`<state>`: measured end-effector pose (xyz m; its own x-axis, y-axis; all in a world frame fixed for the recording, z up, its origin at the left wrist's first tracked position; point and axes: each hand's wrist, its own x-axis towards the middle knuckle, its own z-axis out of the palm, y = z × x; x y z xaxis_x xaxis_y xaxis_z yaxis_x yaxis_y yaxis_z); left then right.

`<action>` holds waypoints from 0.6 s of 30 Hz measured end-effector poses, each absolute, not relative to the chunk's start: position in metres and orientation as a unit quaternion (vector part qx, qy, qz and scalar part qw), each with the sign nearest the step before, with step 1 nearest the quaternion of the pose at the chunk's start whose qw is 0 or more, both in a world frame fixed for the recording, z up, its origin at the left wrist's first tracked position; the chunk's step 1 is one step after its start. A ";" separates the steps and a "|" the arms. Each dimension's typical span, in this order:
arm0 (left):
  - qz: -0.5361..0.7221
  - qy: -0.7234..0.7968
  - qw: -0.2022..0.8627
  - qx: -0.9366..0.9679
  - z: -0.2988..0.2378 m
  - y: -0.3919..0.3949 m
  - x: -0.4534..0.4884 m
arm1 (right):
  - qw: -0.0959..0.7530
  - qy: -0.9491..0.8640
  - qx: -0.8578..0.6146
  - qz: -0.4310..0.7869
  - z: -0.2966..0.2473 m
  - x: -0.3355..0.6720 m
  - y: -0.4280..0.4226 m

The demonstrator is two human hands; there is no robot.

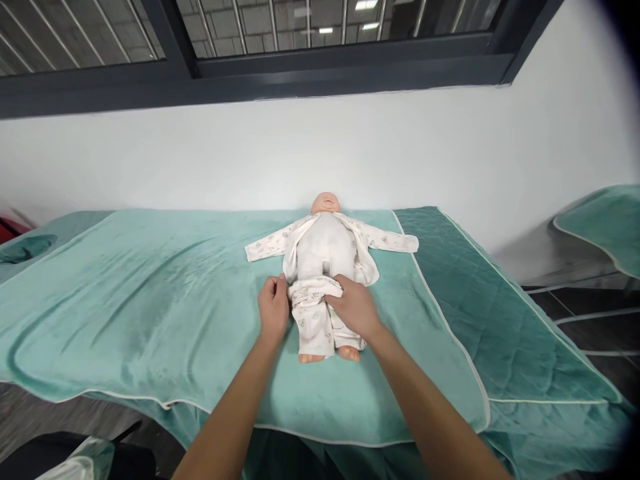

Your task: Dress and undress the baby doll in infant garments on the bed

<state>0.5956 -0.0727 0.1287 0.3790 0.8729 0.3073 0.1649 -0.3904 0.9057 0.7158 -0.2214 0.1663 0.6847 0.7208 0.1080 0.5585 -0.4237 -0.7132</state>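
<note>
A baby doll (326,247) lies on its back, head towards the wall and feet towards me. Its patterned white jacket (367,267) hangs open at the front, both sleeves stretched out sideways. Printed white baby trousers (313,327) cover the legs, with the waistband bunched below the belly and the bare feet showing. My right hand (354,305) pinches the bunched waistband near its middle. At the left edge of the waistband, my left hand (274,305) is closed, with thumb and forefinger together beside the cloth; what they hold is hidden.
A green blanket (150,300) with pale piping spreads under the doll over a quilted green cover (465,320). Behind the bed rises a white wall (200,160) with a dark-framed barred window (310,77). A green-covered seat (605,220) is at the right, a black chair (130,460) at lower left.
</note>
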 end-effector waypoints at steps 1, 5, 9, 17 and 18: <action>0.431 0.364 0.417 0.712 0.128 -0.065 0.600 | 0.393 -0.393 -0.821 0.129 0.167 0.717 -0.225; 0.435 0.388 0.366 0.725 0.126 -0.026 0.625 | 0.485 -0.453 -0.705 0.251 0.174 0.730 -0.241; 0.417 0.382 0.333 0.754 0.125 0.006 0.651 | 0.568 -0.454 -0.624 0.285 0.171 0.754 -0.245; 0.344 0.307 0.331 0.823 0.125 0.034 0.671 | 0.544 -0.237 -0.802 -0.067 0.113 0.833 -0.219; 0.336 0.304 0.338 0.825 0.125 0.035 0.672 | 0.528 -0.234 -0.815 -0.044 0.108 0.837 -0.218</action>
